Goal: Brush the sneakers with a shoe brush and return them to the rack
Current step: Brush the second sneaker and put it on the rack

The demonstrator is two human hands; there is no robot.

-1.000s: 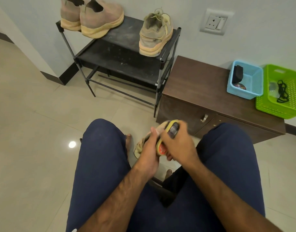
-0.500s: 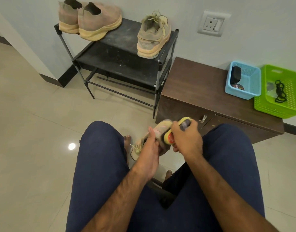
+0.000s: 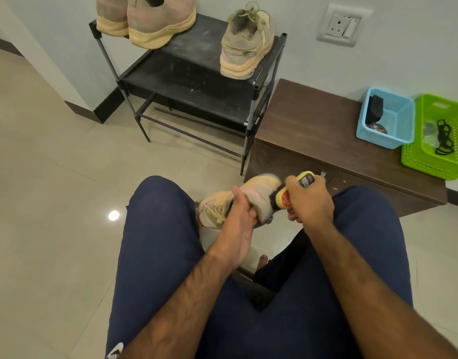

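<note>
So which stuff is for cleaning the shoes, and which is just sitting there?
For the job: the beige sneaker held in the left hand; the yellow shoe brush gripped in the right hand; the black metal shoe rack; the laced tan sneaker and tan slip-on pair on it.

Just lying about: the blue plastic basket; the green plastic basket; the brown wooden cabinet; the white wall socket.

Between my knees, my left hand [image 3: 238,225] held a sneaker [image 3: 260,199], my right hand [image 3: 312,204] a brush [image 3: 284,198] against its right end. Ahead, the rack [image 3: 196,57] bore three sneakers [image 3: 244,46] on top; right of it, a cabinet [image 3: 313,125] bore two baskets [image 3: 402,123].
</note>
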